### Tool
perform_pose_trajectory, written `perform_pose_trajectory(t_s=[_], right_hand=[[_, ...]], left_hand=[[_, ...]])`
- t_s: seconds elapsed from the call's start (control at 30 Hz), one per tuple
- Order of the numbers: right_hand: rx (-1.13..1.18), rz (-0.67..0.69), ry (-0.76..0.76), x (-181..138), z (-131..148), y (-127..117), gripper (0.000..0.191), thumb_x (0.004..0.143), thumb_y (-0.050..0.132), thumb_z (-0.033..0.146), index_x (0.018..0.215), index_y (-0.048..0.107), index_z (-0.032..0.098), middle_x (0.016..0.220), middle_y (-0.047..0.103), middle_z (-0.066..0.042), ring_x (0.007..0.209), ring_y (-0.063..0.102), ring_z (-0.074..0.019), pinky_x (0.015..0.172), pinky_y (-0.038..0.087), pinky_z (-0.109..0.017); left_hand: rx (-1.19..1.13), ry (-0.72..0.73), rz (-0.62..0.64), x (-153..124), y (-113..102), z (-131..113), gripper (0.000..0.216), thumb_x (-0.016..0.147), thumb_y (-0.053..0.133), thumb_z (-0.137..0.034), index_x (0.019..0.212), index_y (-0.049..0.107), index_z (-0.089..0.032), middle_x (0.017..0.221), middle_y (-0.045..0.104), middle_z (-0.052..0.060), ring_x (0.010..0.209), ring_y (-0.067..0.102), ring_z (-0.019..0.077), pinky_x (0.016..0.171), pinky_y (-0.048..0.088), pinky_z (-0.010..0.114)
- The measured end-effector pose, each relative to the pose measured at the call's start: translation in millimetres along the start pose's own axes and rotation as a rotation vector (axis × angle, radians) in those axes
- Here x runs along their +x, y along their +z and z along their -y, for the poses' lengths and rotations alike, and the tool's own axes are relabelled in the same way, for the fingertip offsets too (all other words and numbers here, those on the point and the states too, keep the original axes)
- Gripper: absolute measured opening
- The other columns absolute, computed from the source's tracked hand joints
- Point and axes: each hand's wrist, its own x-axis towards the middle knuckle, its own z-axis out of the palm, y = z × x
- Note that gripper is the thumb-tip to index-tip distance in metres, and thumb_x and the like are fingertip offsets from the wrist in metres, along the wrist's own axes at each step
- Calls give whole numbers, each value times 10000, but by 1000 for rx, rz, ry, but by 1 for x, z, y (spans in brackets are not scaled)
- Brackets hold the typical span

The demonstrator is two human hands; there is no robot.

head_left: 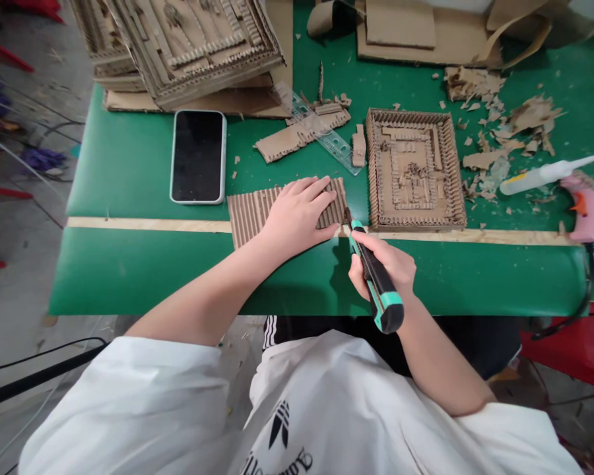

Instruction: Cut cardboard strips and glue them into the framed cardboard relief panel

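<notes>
My left hand lies flat, fingers stretched out, pressing a ribbed corrugated cardboard piece onto the green table. My right hand is closed round a green and black utility knife. The knife's tip touches the right edge of the cardboard piece, just beside my left fingers. A framed cardboard relief model lies just right of the knife's tip.
A phone lies face up left of the cardboard. A clear ruler and cardboard strips sit behind it. Stacked cardboard models stand at the back left. A glue bottle, a pink glue gun and scraps are at right.
</notes>
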Motion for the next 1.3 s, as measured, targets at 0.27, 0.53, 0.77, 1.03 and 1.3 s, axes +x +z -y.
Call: perform_pose_trajectory(t_s=[0.27, 0.53, 0.77, 1.03, 1.3], right_hand=[[4, 9, -79, -15, -1, -4, 306, 752, 559, 153, 1055, 600, 149, 672, 629, 19, 551, 551, -37, 607, 488, -152], [4, 34, 13, -14, -4, -4, 283, 766, 555, 171, 1044, 611, 164, 791, 684, 7, 607, 603, -40, 646, 515, -141], [36, 62, 11, -12, -4, -5, 294, 765, 556, 162, 1055, 606, 168, 803, 682, 9, 618, 603, -36, 655, 509, -141], [-51, 62, -82, -8, -2, -7, 315, 760, 552, 159, 1072, 591, 155, 715, 641, 20, 574, 558, -37, 620, 486, -162], [-42, 129, -164, -10, -1, -17, 361, 732, 547, 128, 1092, 562, 151, 614, 537, 46, 533, 482, -30, 574, 444, -157]], left_hand=[[3, -12, 13, 1, -1, -1, 469, 797, 595, -396, 1195, 581, -149, 1382, 504, 132, 1269, 455, 339, 1041, 376, 490], [6, 0, 3, 0, -1, 0, 454, 802, 588, -396, 1192, 583, -163, 1382, 504, 130, 1264, 459, 338, 1030, 384, 498], [8, -3, 17, 0, -2, 0, 472, 799, 594, -390, 1199, 577, -139, 1387, 497, 142, 1263, 457, 342, 1042, 371, 496], [2, -21, 15, 1, -2, -2, 461, 792, 607, -382, 1186, 584, -143, 1384, 501, 139, 1261, 462, 343, 1035, 374, 501], [3, -23, 10, 1, -1, -2, 474, 785, 613, -380, 1192, 582, -140, 1385, 500, 141, 1264, 460, 343, 1041, 369, 501]])
